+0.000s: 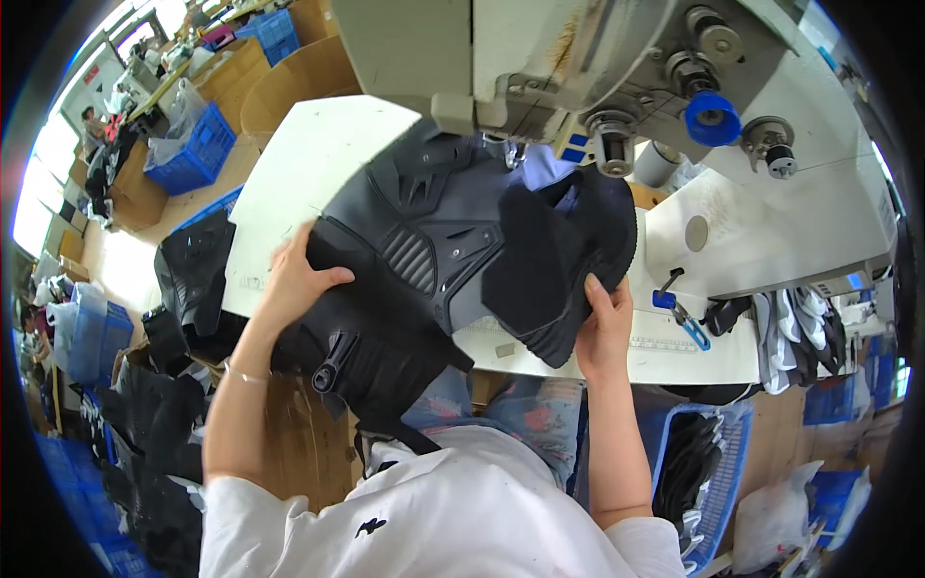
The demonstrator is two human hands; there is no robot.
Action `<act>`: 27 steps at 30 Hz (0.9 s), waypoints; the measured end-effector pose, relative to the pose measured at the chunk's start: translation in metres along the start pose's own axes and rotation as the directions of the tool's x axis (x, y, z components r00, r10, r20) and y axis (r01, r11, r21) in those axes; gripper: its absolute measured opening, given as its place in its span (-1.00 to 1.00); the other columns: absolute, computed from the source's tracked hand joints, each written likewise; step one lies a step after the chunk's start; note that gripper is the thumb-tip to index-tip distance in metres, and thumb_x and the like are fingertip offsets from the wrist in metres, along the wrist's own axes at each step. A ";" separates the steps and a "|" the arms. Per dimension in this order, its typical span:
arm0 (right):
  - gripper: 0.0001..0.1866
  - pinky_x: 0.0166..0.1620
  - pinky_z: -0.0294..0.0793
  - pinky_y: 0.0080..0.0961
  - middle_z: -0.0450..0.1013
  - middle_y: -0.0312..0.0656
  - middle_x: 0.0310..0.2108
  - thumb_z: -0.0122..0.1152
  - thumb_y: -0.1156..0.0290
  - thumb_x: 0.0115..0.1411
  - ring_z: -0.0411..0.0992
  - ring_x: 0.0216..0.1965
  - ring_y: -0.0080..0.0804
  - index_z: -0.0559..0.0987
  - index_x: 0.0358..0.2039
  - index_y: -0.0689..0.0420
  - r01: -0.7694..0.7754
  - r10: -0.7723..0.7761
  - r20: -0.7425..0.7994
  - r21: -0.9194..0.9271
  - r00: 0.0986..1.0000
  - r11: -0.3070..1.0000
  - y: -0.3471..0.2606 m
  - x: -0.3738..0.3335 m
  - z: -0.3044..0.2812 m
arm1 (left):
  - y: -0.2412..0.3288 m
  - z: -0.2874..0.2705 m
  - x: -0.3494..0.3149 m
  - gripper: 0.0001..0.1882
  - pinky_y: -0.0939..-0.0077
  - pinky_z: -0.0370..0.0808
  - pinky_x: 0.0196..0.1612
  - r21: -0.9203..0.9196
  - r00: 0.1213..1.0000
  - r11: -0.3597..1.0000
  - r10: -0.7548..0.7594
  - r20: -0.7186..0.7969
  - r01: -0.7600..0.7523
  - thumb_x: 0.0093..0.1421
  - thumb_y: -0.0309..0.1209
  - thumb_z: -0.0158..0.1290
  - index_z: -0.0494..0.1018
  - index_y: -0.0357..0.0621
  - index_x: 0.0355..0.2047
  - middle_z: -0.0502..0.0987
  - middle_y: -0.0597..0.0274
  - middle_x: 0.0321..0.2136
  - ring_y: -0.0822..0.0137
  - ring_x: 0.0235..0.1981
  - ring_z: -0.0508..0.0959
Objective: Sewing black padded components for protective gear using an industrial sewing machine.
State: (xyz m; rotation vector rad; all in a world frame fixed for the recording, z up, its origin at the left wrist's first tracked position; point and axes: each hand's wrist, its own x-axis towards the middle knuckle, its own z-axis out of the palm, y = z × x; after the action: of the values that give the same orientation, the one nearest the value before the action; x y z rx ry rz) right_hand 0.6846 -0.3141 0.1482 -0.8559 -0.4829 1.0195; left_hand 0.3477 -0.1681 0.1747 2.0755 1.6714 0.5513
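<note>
A large black body protector (409, 255) with moulded, ribbed plates lies bunched across the white sewing table (289, 173), partly under the sewing machine head (568, 58). Its lower left part hangs over the front edge toward my lap, with a strap and a black buckle (330, 371). My left hand (301, 275) rests on its left edge, thumb stretched away from the fingers. On the other side, my right hand (605, 332) pinches the rim of a black padded panel (535, 260), thumb on top and fingers partly hidden. The machine's needle area is mostly hidden by the material.
Blue-handled thread snips (692, 328) lie on the table to the right, near hanging white and black pieces (795, 332). A blue crate (740, 453) of black parts stands below right. More black pieces (145, 433) are piled at left, with cardboard boxes and blue crates beyond.
</note>
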 end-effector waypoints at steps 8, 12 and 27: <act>-0.57 0.04 0.35 -0.47 0.44 -0.20 -0.12 0.21 0.62 0.06 0.41 -0.11 -0.44 0.39 -0.01 0.25 0.074 -0.106 -0.129 -0.232 0.986 0.970 0.012 -0.047 0.043 | 0.038 -0.111 0.070 -0.11 0.41 0.33 0.08 0.131 0.914 0.904 0.402 0.059 -0.407 -0.39 -0.50 0.33 0.24 -0.33 0.06 0.48 0.00 -0.12 0.20 -0.03 0.47; -0.57 0.00 0.36 -0.53 0.43 -0.22 -0.13 0.22 0.67 0.03 0.40 -0.14 -0.49 0.40 -0.05 0.26 0.142 -0.179 -0.133 -0.251 0.975 0.957 0.024 -0.049 0.050 | 0.037 -0.094 0.088 -0.21 0.25 0.29 0.03 0.479 0.729 0.689 0.671 -0.135 -0.545 -0.15 -0.38 0.29 0.19 -0.17 0.12 0.36 0.00 -0.13 -0.02 -0.07 0.35; -0.40 0.13 0.23 -0.47 0.34 -0.17 0.00 0.12 0.59 0.08 0.31 0.02 -0.43 0.24 0.16 0.22 0.078 -0.103 -0.154 -0.164 0.983 0.983 0.017 -0.043 0.049 | 0.114 0.096 -0.026 -0.37 0.45 0.38 -0.08 -0.926 0.899 0.371 0.378 0.219 0.069 0.05 -0.40 0.20 0.26 -0.29 0.13 0.43 0.15 -0.13 0.28 -0.15 0.44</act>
State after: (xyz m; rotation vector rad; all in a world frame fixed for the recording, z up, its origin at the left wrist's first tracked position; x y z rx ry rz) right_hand 0.6207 -0.3291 0.1647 -1.0397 -0.4645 0.8281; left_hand 0.4881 -0.2222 0.1560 1.3043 0.5804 0.8074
